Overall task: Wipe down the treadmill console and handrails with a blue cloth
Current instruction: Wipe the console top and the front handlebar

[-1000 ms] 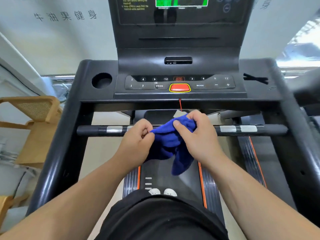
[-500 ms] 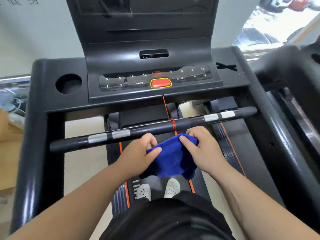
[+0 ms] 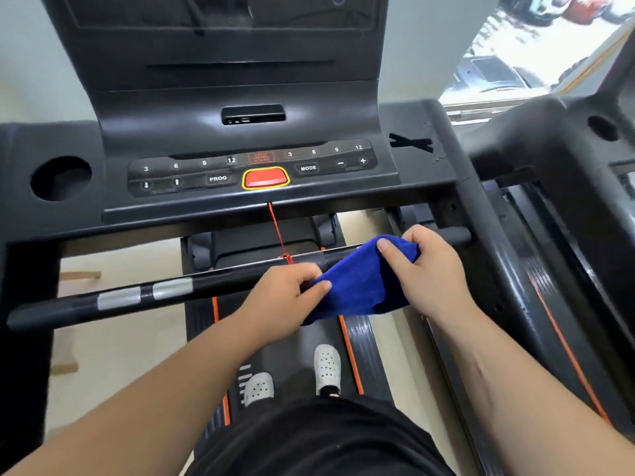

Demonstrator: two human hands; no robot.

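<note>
Fingers (image 3: 299, 271) of left hand (image 3: 283, 302) and right hand (image 3: 431, 274) curl onto the blue cloth (image 3: 357, 286), pinching it between them against the front handrail (image 3: 206, 286). Hazard: the red safety cord (image 3: 277, 231), knotted just beyond the left fingers, may snag and pull free.

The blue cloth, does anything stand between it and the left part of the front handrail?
Yes. A red cord hangs from the console and is looped round the handrail just left of the blue cloth, by the left hand. Past it nothing visible blocks the rail.
</note>
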